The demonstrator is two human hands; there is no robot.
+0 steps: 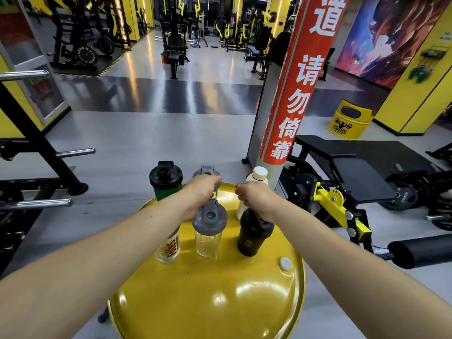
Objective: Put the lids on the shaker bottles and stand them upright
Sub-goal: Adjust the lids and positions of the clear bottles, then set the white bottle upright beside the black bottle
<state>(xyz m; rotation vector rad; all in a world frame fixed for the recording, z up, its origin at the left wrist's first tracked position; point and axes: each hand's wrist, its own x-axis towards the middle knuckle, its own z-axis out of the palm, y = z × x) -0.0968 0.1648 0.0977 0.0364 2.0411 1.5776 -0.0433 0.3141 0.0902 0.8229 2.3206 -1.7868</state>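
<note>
- Left hand [201, 189] is reaching over the far middle of the drum top, fingers curled round the grey lid [207, 171] of a clear shaker at the back. Looks clamped on it, though the fingertips are blurry so I can't swear how tight.
- Right hand [254, 195] is just right of that, fingers bunched together, palm down over the top of the black shaker [252, 237]. Its wrist covers that bottle's lid, so honestly can't tell if it's gripping anything or just passing over.
- The two hands are near each other but not touching.
- Front row, all standing upright: a clear shaker with red lettering [168, 248] on the left, half hidden under the left forearm, so its top doesn't show; a clear shaker with a grey flip lid [209, 231] in the middle, lid on; and the black one on the right.
- Back row: a green shaker with a black lid [166, 183] on the left, lid on and upright; the grey-lidded one under the left hand; and a white bottle [256, 178] with a cream cap behind the right hand.
- Everything sits on a shiny yellow drum top [220, 297], with a little grey plug [285, 263] near its right edge.
- Behind it there's a pillar with a red banner [296, 94], and a black gym bench [352, 162] off to the right.
</note>
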